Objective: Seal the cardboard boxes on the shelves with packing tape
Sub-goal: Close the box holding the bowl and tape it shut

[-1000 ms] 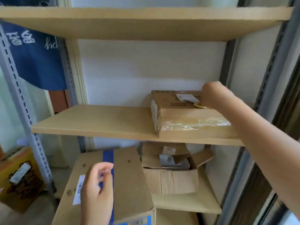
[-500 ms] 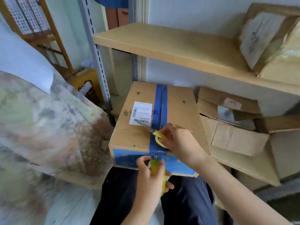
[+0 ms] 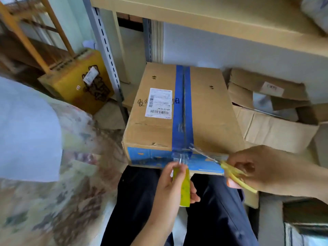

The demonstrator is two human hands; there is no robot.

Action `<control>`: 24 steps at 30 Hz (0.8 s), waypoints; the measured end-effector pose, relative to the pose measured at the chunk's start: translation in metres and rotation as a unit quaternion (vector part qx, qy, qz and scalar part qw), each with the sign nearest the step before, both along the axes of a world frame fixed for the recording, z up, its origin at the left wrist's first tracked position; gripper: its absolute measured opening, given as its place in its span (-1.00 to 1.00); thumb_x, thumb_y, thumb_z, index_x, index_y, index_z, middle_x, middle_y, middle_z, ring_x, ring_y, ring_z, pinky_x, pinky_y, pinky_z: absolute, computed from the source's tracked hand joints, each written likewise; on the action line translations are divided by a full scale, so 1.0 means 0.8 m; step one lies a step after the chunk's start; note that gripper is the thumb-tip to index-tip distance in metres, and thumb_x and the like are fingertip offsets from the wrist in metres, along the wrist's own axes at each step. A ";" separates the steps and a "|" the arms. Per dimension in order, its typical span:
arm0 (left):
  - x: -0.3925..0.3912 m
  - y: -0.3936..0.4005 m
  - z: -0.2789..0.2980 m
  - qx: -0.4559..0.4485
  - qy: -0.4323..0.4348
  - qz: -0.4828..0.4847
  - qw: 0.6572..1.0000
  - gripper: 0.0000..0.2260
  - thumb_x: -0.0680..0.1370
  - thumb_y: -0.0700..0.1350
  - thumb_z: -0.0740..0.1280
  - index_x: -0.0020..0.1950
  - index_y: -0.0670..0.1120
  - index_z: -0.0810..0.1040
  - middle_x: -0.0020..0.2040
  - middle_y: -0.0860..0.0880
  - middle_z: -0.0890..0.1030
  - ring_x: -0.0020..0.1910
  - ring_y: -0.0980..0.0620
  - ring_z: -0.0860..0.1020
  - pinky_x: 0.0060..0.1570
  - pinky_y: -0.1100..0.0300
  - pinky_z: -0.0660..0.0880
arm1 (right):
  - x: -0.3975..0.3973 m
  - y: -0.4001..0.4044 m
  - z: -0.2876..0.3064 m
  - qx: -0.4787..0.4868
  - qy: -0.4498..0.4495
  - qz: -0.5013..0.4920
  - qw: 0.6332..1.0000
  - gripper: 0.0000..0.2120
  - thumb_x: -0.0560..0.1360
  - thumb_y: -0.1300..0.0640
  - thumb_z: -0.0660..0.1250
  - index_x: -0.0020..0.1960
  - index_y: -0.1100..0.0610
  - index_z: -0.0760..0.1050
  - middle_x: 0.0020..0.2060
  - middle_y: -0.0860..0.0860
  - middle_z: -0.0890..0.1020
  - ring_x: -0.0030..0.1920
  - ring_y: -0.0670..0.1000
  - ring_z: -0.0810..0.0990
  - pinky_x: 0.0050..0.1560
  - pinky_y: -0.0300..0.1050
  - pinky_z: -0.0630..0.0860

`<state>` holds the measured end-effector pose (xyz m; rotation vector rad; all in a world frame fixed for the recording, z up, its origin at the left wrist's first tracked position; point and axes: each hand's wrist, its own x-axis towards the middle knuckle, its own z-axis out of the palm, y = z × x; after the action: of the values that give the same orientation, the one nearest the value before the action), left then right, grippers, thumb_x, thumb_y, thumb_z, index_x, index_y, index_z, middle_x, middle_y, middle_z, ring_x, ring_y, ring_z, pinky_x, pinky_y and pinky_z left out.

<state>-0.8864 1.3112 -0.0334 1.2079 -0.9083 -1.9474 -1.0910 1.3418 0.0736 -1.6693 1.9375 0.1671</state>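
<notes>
The box (image 3: 182,112) sits on the low shelf right in front of my knees, its top seam already covered by a blue strip with clear tape (image 3: 182,157) running over the front edge and down the blue face. My left hand (image 3: 170,185) is wrapped round the yellow tape roll (image 3: 183,189), holding the clear tape taut just below that edge. My right hand (image 3: 257,169) grips the yellow-handled scissors (image 3: 220,162), fingers through the loops, blades pointing at the tape near the box corner.

I reckon the cut comes next, and that is where it could slip. If I let the roll slacken, the tape may fold on itself or lift off the cardboard. If the blades come in skewed they could nick my left fingers, which are close. An open box (image 3: 269,118) lies beside this one, unsealed.
</notes>
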 end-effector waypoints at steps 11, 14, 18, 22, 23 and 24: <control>0.006 0.003 0.010 0.012 -0.021 -0.024 0.999 -0.82 0.65 -0.05 0.27 0.10 -0.17 0.49 -0.40 -0.17 0.54 -0.53 -0.08 0.53 -0.34 0.12 0.53 | 0.003 -0.029 -0.044 0.143 -0.158 -0.008 0.977 -0.25 0.16 -0.60 0.21 -0.07 0.01 0.65 -0.44 -0.16 0.52 -0.46 -0.21 0.49 -0.30 -0.32 0.49; 0.007 0.004 0.014 0.016 -0.039 -0.022 0.999 -0.82 0.65 -0.04 0.28 0.09 -0.15 0.50 -0.40 -0.18 0.56 -0.53 -0.09 0.56 -0.33 0.10 0.56 | 0.009 -0.030 -0.049 0.128 -0.173 -0.013 0.976 -0.16 0.06 -0.71 0.17 -0.05 -0.08 0.67 -0.43 -0.16 0.54 -0.43 -0.20 0.50 -0.29 -0.33 0.50; 0.004 0.007 0.013 0.015 -0.062 -0.012 0.998 -0.84 0.66 -0.04 0.25 0.02 -0.13 0.50 -0.43 -0.16 0.56 -0.55 -0.10 0.56 -0.23 -0.03 0.59 | 0.019 -0.032 -0.056 0.093 -0.165 0.002 0.982 -0.13 0.09 -0.70 0.17 -0.12 0.06 0.63 -0.42 -0.12 0.53 -0.42 -0.16 0.48 -0.29 -0.31 0.45; 0.004 0.006 0.012 0.007 -0.083 0.002 0.997 -0.88 0.65 -0.06 0.25 0.01 -0.09 0.50 -0.43 -0.17 0.56 -0.54 -0.14 0.56 -0.22 -0.06 0.57 | 0.027 -0.028 -0.047 0.049 -0.193 0.016 0.980 -0.38 0.32 -0.52 0.26 -0.32 0.07 0.56 -0.46 -0.04 0.47 -0.46 -0.15 0.36 -0.32 -0.26 0.28; 0.005 0.008 0.010 0.009 -0.088 0.004 0.996 -0.88 0.65 -0.07 0.25 0.01 -0.09 0.50 -0.43 -0.17 0.56 -0.54 -0.14 0.56 -0.26 -0.03 0.56 | 0.028 -0.027 -0.045 0.044 -0.197 0.014 0.979 -0.50 0.37 -0.44 0.30 -0.37 -0.02 0.57 -0.47 -0.05 0.48 -0.46 -0.15 0.35 -0.33 -0.28 0.25; 0.006 0.011 0.007 0.016 -0.092 0.002 0.996 -0.89 0.65 -0.09 0.24 0.00 -0.11 0.49 -0.43 -0.18 0.56 -0.54 -0.14 0.56 -0.31 0.02 0.54 | 0.029 -0.025 -0.045 0.045 -0.192 0.014 0.980 -0.57 0.40 -0.38 0.33 -0.39 -0.06 0.59 -0.47 -0.05 0.50 -0.46 -0.16 0.36 -0.34 -0.30 0.24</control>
<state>-0.8816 1.3201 -0.0279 1.4259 -0.9698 -1.8762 -1.0674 1.3216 0.0376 -1.5390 1.5952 -0.0546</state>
